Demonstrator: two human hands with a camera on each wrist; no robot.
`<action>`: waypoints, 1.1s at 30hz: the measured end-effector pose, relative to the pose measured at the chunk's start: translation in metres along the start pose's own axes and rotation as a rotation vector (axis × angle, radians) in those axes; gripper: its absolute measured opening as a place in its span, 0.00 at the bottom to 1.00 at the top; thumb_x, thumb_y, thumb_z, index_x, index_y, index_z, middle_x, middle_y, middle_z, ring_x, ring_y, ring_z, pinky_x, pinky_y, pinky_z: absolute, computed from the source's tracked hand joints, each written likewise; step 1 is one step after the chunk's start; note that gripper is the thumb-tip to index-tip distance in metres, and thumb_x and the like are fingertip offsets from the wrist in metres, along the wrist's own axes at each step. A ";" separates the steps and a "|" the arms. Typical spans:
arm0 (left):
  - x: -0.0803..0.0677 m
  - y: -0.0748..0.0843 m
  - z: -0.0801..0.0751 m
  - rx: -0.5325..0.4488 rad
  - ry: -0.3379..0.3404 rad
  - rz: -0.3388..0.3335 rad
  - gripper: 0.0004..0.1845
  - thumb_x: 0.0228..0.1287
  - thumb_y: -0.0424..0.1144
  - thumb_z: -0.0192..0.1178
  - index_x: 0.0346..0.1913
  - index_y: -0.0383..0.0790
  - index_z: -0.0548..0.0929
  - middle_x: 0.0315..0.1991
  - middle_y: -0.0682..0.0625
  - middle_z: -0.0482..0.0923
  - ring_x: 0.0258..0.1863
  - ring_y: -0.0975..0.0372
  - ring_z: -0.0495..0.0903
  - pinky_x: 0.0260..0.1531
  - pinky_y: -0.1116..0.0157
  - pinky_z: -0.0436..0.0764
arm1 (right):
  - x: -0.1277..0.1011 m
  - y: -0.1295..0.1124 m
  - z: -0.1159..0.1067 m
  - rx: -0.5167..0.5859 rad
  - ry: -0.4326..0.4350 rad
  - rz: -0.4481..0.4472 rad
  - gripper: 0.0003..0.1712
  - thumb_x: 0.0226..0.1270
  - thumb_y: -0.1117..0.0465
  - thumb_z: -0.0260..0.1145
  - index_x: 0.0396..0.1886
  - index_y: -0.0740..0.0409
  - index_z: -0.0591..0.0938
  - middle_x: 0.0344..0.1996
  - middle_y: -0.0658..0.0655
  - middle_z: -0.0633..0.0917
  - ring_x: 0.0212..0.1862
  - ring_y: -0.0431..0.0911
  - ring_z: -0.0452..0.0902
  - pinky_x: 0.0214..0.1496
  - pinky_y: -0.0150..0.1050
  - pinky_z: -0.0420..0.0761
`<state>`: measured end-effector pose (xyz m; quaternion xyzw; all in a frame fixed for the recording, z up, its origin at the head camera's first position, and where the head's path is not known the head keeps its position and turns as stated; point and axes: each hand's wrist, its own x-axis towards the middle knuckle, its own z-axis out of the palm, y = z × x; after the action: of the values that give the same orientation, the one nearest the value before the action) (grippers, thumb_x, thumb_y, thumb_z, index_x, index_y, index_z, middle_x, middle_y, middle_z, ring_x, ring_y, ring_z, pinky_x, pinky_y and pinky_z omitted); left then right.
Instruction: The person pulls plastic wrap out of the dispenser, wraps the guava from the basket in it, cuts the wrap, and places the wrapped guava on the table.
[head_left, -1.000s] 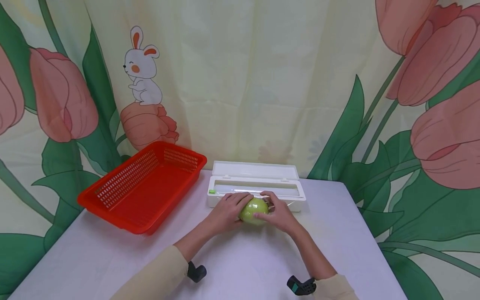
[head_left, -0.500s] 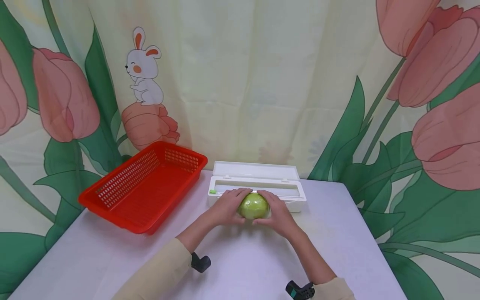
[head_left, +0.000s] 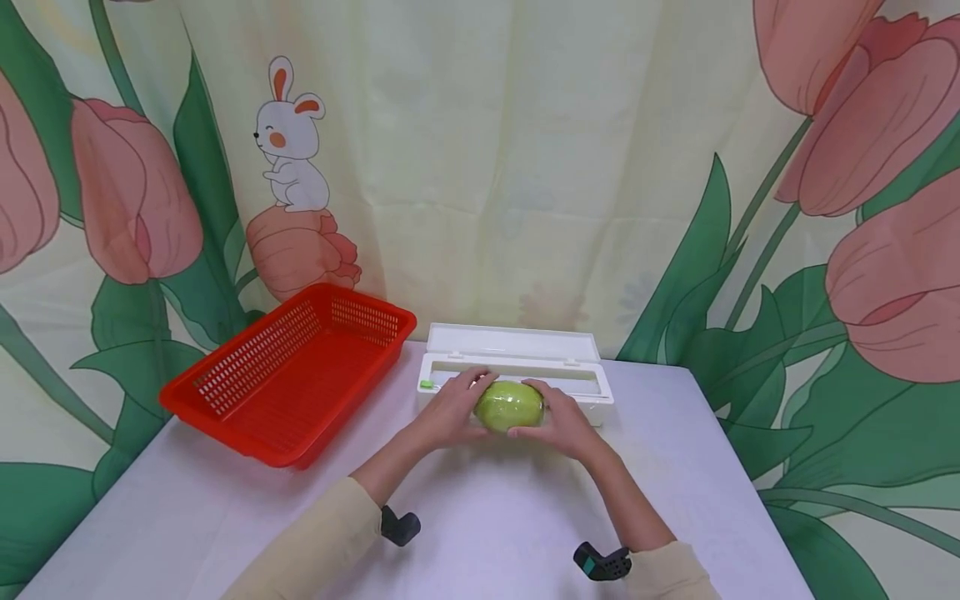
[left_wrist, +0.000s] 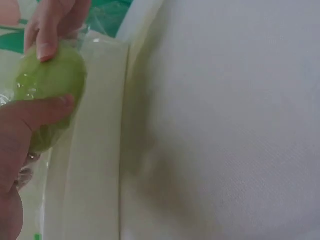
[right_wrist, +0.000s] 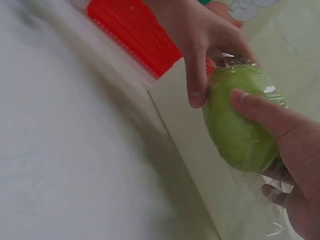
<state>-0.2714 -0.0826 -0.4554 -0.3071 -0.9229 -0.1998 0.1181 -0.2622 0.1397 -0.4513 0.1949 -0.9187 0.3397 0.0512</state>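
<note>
A smooth oval green fruit (head_left: 510, 406), wrapped in shiny cling film (right_wrist: 270, 90), is held between both hands over the front of a white cling film dispenser (head_left: 596, 408). My left hand (head_left: 452, 412) grips its left end, fingers over the top and thumb in front. The right hand (head_left: 566, 427) grips the opposite end in the same manner. Both thumbs lie on the near side of the fruit (left_wrist: 57, 77) in the left wrist view. Loose film trails below the fruit in the right wrist view. The dispenser's lid (head_left: 510, 340) is raised at the back.
To the left stands a red perforated plastic basket (head_left: 300, 400). A green slider (head_left: 427, 384) sits at the dispenser's left end. White cloth covers the table (head_left: 495, 525), and a tulip-printed curtain (head_left: 465, 167) hangs behind it.
The fruit has been turned in the hands, from a rounder outline to a sideways oval. Both hands have shifted their hold to its two ends.
</note>
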 end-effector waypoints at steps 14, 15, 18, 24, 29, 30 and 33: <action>0.004 -0.006 -0.001 -0.329 0.128 -0.199 0.43 0.48 0.55 0.67 0.65 0.48 0.59 0.60 0.50 0.67 0.58 0.58 0.70 0.55 0.57 0.74 | 0.003 0.003 0.000 0.163 0.163 0.102 0.47 0.47 0.41 0.70 0.65 0.48 0.62 0.56 0.57 0.74 0.52 0.51 0.74 0.51 0.48 0.77; 0.004 -0.006 -0.001 -0.341 0.138 -0.216 0.42 0.48 0.56 0.66 0.65 0.48 0.59 0.60 0.50 0.67 0.59 0.58 0.69 0.55 0.56 0.74 | 0.003 0.003 0.001 0.156 0.166 0.107 0.47 0.47 0.40 0.70 0.65 0.46 0.62 0.56 0.58 0.74 0.53 0.51 0.74 0.51 0.48 0.78; 0.006 -0.005 -0.002 -0.374 0.167 -0.237 0.41 0.50 0.56 0.65 0.65 0.49 0.60 0.60 0.50 0.67 0.56 0.57 0.71 0.52 0.55 0.76 | 0.005 0.004 0.002 0.131 0.168 0.124 0.45 0.50 0.39 0.67 0.66 0.43 0.60 0.58 0.59 0.74 0.55 0.54 0.74 0.52 0.51 0.77; 0.010 -0.005 -0.003 -0.343 0.212 -0.205 0.38 0.53 0.54 0.63 0.66 0.54 0.59 0.59 0.49 0.68 0.57 0.57 0.71 0.50 0.53 0.76 | 0.008 0.001 0.002 0.122 0.170 0.154 0.40 0.58 0.37 0.59 0.68 0.37 0.57 0.63 0.58 0.70 0.60 0.55 0.69 0.57 0.56 0.71; 0.011 -0.007 -0.001 -0.299 0.165 -0.184 0.44 0.47 0.45 0.70 0.67 0.61 0.58 0.62 0.50 0.62 0.57 0.56 0.70 0.50 0.56 0.78 | 0.013 0.000 0.003 0.085 0.173 0.163 0.35 0.63 0.39 0.53 0.69 0.38 0.58 0.55 0.59 0.76 0.51 0.52 0.73 0.52 0.51 0.74; 0.011 -0.008 0.000 -0.291 0.159 -0.181 0.45 0.45 0.42 0.71 0.67 0.62 0.58 0.63 0.49 0.61 0.57 0.56 0.70 0.50 0.57 0.78 | 0.014 0.000 0.003 0.074 0.176 0.170 0.34 0.64 0.39 0.53 0.68 0.38 0.58 0.53 0.59 0.77 0.50 0.52 0.73 0.51 0.50 0.74; 0.013 -0.011 0.002 -0.276 0.152 -0.187 0.48 0.43 0.37 0.72 0.67 0.62 0.58 0.63 0.49 0.60 0.54 0.57 0.72 0.48 0.62 0.79 | 0.017 0.001 0.004 0.033 0.174 0.175 0.34 0.64 0.39 0.52 0.68 0.38 0.58 0.49 0.58 0.78 0.50 0.51 0.72 0.52 0.50 0.73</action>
<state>-0.2880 -0.0827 -0.4562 -0.2173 -0.8998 -0.3572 0.1251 -0.2783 0.1324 -0.4508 0.0848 -0.9185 0.3737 0.0976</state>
